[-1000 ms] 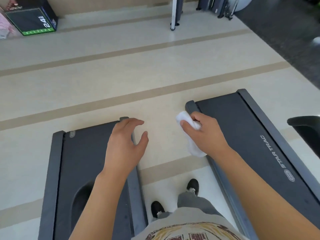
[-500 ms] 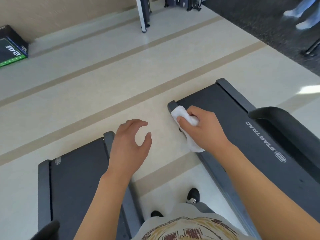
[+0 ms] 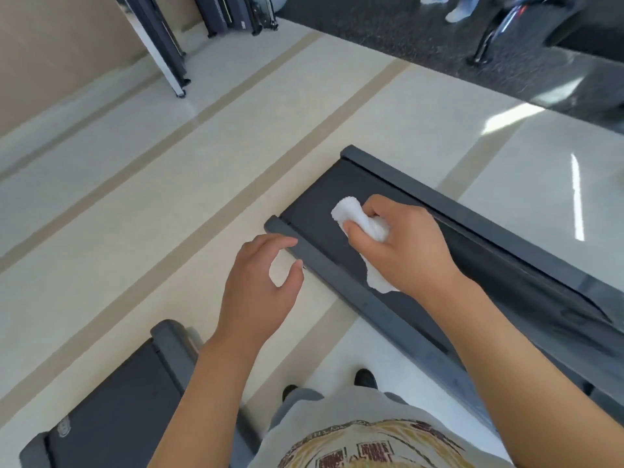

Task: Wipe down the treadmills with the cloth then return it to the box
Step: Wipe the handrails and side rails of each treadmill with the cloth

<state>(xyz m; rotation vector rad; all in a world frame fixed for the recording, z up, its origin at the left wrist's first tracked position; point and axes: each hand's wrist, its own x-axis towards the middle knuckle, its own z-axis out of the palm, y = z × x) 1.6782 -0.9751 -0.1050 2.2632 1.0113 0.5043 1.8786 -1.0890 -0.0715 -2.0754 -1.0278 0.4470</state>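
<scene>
You stand on a cream floor with tan stripes (image 3: 189, 184), and a dark speckled carpet (image 3: 388, 32) lies at the far side. At lower left is a dark grey treadmill deck (image 3: 111, 410); its small logo is unreadable. Your left hand (image 3: 260, 292) hovers with fingers loosely apart, holding nothing. Your right hand (image 3: 401, 248) grips a crumpled white cloth (image 3: 358, 217) on the black belt of the right treadmill (image 3: 506, 282).

Pale cream floor (image 3: 141, 184) crossed by tan stripes (image 3: 216, 204) — glossy, with bright light patches (image 3: 513, 119) at right. Dark speckled matting (image 3: 398, 38) lies beyond. A beige wall (image 3: 50, 52) stands upper left, dark equipment frames (image 3: 233, 11) beside it.
</scene>
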